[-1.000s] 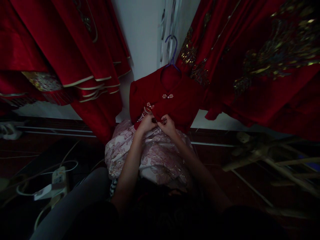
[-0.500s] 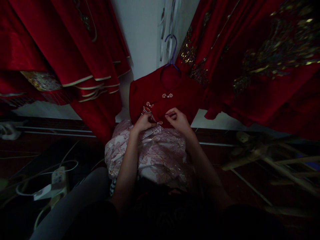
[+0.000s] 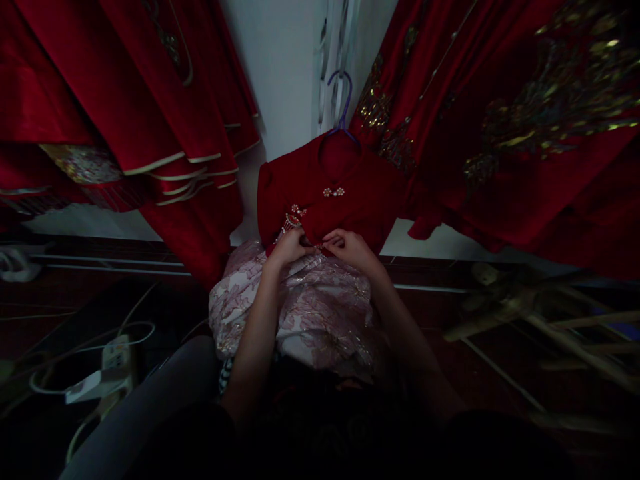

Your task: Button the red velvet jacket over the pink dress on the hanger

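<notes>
A red top (image 3: 350, 167) with a round collar hangs from a purple hanger (image 3: 343, 110) in front of me. Beaded flower fasteners (image 3: 334, 192) decorate its front, and a fan-shaped beaded ornament (image 3: 290, 221) sits at the left of the chest. My left hand (image 3: 290, 248) is closed on the front edge of the top, beside the lowest beaded fastener (image 3: 319, 247). From the other side my right hand (image 3: 351, 249) pinches at that same fastener, its fingertips nearly meeting the left ones. Pale pink floral fabric (image 3: 320, 307) with shiny threads bunches below both hands.
Red garments with light piping (image 3: 190, 133) hang at the left, and red sequined garments (image 3: 525, 147) at the right. A power strip (image 3: 117, 363) with white cables lies at the lower left. Wooden stool legs (image 3: 530, 313) stand at the right.
My right hand has moved left and slightly down, from just above the fabric to the lowest beaded fastener. The left hand has stayed almost in place.
</notes>
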### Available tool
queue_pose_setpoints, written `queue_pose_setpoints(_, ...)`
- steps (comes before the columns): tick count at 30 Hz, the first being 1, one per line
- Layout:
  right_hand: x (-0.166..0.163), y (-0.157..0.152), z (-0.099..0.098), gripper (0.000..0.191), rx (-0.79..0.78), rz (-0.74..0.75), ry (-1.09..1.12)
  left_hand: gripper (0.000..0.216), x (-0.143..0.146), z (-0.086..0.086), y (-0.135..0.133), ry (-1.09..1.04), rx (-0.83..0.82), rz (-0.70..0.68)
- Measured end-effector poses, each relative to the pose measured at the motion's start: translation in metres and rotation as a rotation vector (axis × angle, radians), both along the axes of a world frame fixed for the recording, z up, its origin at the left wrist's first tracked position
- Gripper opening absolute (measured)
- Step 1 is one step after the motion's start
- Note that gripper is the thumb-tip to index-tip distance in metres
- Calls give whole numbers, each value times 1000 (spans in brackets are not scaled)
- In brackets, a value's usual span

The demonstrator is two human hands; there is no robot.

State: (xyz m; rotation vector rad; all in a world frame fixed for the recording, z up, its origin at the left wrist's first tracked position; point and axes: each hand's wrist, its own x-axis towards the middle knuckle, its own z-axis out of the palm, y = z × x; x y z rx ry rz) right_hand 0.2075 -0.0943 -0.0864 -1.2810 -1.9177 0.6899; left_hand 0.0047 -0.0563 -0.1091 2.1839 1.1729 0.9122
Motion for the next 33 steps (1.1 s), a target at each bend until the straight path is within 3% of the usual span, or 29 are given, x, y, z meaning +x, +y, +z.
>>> queue_pose_setpoints(13, -4, -2, -5, 21, 32, 17, -35, 23, 3, 4, -3, -95, 4, 44)
queue_pose_setpoints(18, -8, -3, -3, 31, 63, 48, -74, 18, 6, 2, -4, -248, -176, -152)
queue_pose_setpoints(21, -12, -6, 0, 28, 119, -13, -108, 25, 11, 8, -9, -348, -148, -200)
queue_pose_setpoints(25, -11, -12, 9, 16, 217, -104, -153, 33, 16, 12, -5, -603, -156, -13)
queue_pose_setpoints(28, -4, -16, 17, 16, 173, 42, -220, 35, 15, 8, 6, -886, -336, 148)
queue_pose_setpoints(33, 1, -19, 23, 16, 131, 153, -254, 17, 12, 3, 12, -1137, -437, 201)
